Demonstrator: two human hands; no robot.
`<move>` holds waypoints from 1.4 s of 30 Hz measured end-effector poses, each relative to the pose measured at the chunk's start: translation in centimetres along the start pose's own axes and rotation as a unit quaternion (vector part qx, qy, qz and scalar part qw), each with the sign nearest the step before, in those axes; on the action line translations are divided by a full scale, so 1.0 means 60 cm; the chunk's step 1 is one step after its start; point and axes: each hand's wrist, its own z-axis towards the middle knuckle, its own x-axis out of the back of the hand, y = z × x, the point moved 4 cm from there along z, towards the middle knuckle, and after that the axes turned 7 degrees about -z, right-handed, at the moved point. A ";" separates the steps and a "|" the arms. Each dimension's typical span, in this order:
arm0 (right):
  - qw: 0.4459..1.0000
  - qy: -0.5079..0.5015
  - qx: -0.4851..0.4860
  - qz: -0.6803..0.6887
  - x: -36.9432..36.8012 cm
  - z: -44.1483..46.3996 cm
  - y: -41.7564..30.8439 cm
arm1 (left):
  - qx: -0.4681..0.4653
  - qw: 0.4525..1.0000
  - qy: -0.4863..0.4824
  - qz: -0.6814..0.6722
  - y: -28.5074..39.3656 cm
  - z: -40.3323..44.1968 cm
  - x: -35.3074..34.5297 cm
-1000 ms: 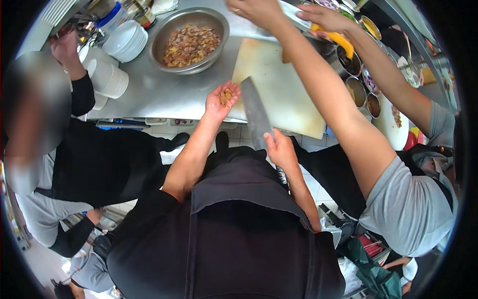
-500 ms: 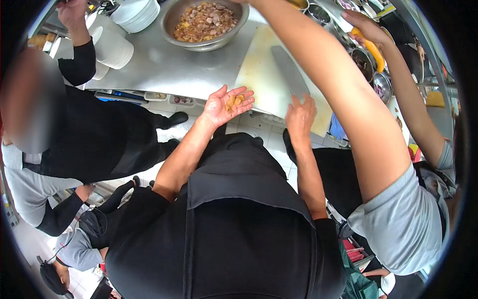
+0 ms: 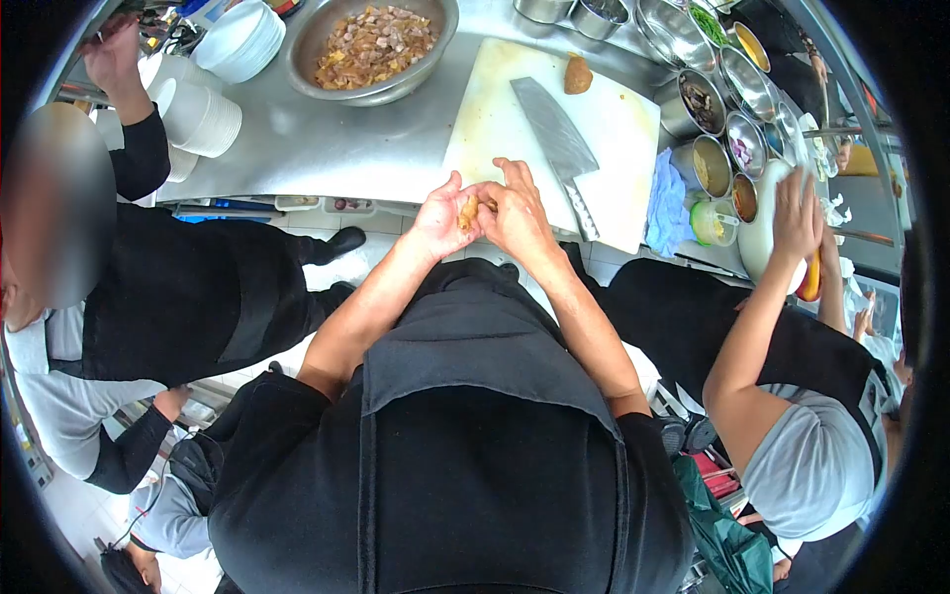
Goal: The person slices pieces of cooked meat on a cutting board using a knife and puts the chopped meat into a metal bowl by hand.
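Note:
My left hand (image 3: 437, 223) is palm up at the near edge of the cutting board, with small yellow-brown food pieces (image 3: 468, 213) lying in it. The fingers of my right hand (image 3: 517, 211) are pinched together over that palm, touching the pieces; the fingertips are partly hidden. A cleaver (image 3: 556, 129) lies flat on the white cutting board (image 3: 618, 183), its handle (image 3: 581, 210) toward me, to the right of my right hand. Near the board's far edge sits a brown lump of food (image 3: 578, 74).
A steel bowl (image 3: 447, 45) of diced meat stands at the back left, near stacked white bowls (image 3: 203, 117) and plates (image 3: 237, 40). Steel containers (image 3: 693, 104) and a blue cloth (image 3: 669, 203) are on the right. Co-workers stand on both sides, one with a hand (image 3: 795, 223) at the right.
My right hand has moved left from the cleaver's handle to the pieces in my left palm. The co-worker's arm that crossed the board has drawn back right, uncovering the brown lump.

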 end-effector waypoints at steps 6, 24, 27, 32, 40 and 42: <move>1.000 -0.011 -0.004 0.020 -0.026 -0.002 0.017 | 0.077 0.986 -0.141 -0.041 -0.002 0.018 0.051; 0.915 0.047 -0.210 0.343 0.127 -0.023 0.039 | -0.272 0.922 0.066 0.268 0.171 -0.066 -0.163; 0.899 0.025 -0.266 0.347 0.115 -0.054 0.064 | -0.554 0.711 0.088 0.424 0.311 -0.058 -0.214; 0.937 0.081 -0.267 0.209 0.081 -0.107 0.101 | -0.652 0.278 0.113 0.697 0.375 -0.005 -0.211; 0.941 0.069 -0.329 -0.040 0.097 -0.265 0.158 | -0.506 0.541 0.117 0.662 0.202 -0.012 -0.167; 0.915 0.012 -0.401 -0.055 0.086 -0.310 0.188 | -0.334 0.529 0.040 0.779 0.134 0.014 -0.148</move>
